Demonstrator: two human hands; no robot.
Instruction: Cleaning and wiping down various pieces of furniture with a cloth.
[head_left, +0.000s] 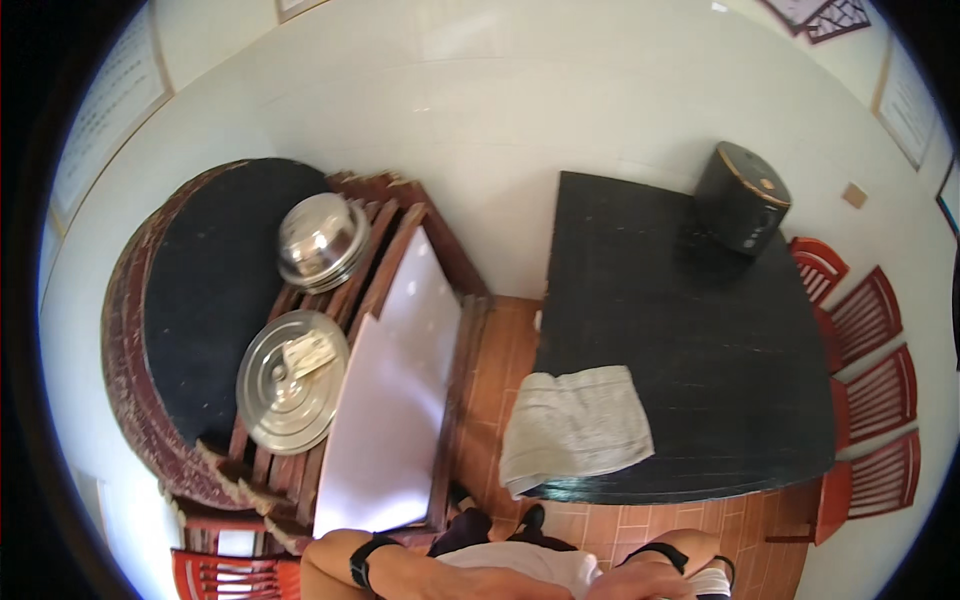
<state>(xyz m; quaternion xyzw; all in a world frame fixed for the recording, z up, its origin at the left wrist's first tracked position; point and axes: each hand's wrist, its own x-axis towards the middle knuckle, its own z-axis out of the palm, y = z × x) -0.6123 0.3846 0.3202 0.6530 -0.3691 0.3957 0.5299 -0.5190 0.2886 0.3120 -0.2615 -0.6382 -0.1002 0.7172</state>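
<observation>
At the bottom edge, two bare arms with black bands cross my white shirt: one arm on the left and one arm on the right. My hands cannot be made out clearly there, and whatever they hold is hidden. Before me stands a black table with a folded light-grey towel over its near left corner. To the left, a wooden slatted piece of furniture bears a stack of metal bowls and a round clear lid with a small pale packet on top.
A black air fryer stands at the table's back right. Red wooden chairs line the right wall. A round black tabletop with a worn rim leans at left, near white panels. A tiled floor strip separates the furniture.
</observation>
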